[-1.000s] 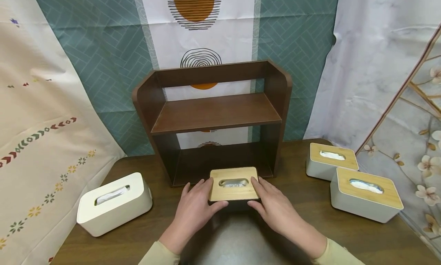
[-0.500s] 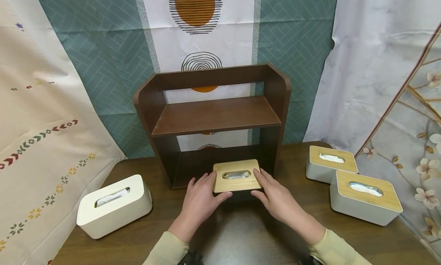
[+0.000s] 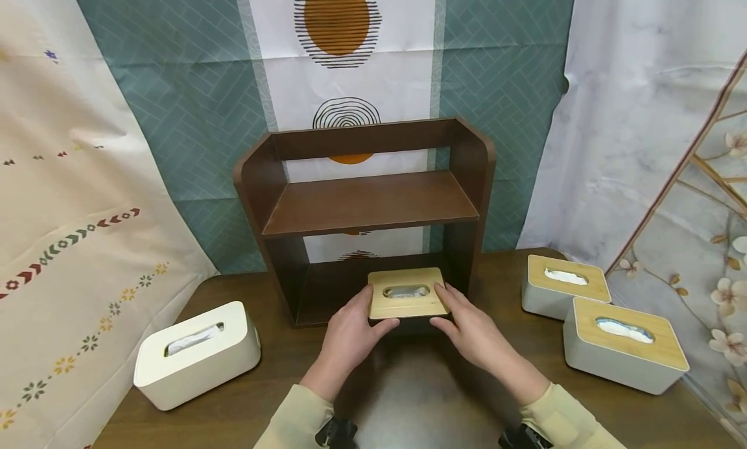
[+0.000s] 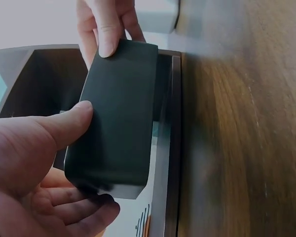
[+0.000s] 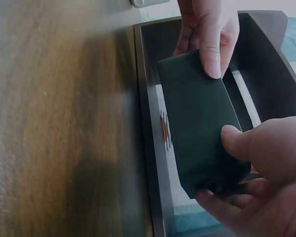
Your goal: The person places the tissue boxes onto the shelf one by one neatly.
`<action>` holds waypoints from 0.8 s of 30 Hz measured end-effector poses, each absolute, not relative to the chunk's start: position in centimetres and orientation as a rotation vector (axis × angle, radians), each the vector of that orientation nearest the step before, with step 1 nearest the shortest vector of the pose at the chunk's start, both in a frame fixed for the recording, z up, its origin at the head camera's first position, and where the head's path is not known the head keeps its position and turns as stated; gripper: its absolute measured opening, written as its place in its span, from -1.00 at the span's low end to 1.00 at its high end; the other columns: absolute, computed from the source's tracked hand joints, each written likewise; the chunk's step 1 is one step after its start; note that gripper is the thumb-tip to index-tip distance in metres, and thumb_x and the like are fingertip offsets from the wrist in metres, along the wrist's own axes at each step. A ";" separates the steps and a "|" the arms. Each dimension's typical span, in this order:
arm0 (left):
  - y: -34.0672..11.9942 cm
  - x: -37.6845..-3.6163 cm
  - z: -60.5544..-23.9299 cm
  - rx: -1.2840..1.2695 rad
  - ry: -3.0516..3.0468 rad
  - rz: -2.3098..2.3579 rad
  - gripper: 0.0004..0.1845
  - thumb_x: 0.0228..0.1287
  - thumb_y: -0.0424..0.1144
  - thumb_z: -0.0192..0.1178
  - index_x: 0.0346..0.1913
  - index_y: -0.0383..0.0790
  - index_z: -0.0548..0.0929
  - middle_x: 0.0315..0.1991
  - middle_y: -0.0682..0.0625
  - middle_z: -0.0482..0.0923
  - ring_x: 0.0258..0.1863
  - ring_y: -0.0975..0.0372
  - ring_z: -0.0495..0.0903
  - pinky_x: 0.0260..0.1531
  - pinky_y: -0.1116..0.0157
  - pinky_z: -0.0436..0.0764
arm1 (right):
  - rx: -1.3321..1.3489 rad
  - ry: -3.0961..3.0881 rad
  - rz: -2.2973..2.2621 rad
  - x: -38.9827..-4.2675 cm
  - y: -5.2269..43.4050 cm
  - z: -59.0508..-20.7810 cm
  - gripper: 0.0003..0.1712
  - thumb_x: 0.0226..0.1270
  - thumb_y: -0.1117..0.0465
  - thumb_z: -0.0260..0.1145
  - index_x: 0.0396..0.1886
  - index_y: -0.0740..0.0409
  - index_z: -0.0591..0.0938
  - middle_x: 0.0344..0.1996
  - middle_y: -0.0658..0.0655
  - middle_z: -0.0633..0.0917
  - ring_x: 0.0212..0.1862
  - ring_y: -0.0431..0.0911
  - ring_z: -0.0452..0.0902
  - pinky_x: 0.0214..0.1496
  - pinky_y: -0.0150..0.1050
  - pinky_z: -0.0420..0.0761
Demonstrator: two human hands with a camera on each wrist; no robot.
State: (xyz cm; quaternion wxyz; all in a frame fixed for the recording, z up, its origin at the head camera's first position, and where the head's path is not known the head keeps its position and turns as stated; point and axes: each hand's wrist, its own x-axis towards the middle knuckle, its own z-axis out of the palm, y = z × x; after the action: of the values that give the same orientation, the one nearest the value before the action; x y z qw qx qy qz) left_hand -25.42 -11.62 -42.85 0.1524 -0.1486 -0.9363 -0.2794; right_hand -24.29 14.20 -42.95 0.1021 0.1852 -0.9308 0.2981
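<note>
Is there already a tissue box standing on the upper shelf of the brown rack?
No, the upper shelf of the brown rack carries nothing; both hands hold the dark tissue box at the lower opening.

Dark wooden two-tier shelf [image 3: 364, 206] stood centre-rear on brown wooden table [image 3: 274, 397], bamboo-lidded dark tissue box [image 3: 407, 293] at its lower opening, white plastic tissue box [image 3: 197, 353] left, two bamboo-lidded grey tissue boxes [image 3: 624, 344] right.

dark box [image 3: 406, 319] with pale wood lid, dark brown shelf [image 3: 369, 204], white box [image 3: 197, 355], teal herringbone backdrop [image 3: 192, 105]
</note>
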 end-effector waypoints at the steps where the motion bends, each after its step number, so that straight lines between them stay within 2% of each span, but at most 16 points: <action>1: -11.5 -25.5 -42.9 -0.430 -2.683 -0.814 -0.08 0.29 0.06 0.65 0.52 -0.40 0.50 0.34 -0.23 0.68 0.18 -0.08 0.75 0.07 -0.10 0.73 | 0.546 -2.749 0.884 -24.4 14.3 -43.0 -0.15 0.60 0.15 0.47 0.71 0.31 0.34 0.62 0.50 0.35 0.54 0.38 0.43 0.44 0.35 0.50; 24: -9.8 -28.1 -43.6 -0.403 -2.661 -0.927 -0.19 0.34 0.03 0.62 0.50 -0.27 0.54 0.32 -0.20 0.69 0.23 -0.11 0.72 0.16 -0.14 0.69 | 0.515 -2.747 0.920 -27.2 15.1 -43.4 -0.23 0.65 0.18 0.40 0.69 0.31 0.36 0.59 0.54 0.36 0.53 0.43 0.41 0.46 0.40 0.45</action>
State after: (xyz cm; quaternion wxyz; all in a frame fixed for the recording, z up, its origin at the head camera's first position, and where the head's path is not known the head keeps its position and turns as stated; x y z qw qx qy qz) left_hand -28.14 -9.84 -43.64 0.1471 -0.1401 -0.9246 -0.3222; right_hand -27.24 15.14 -43.38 0.0995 0.1742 -0.9289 0.3112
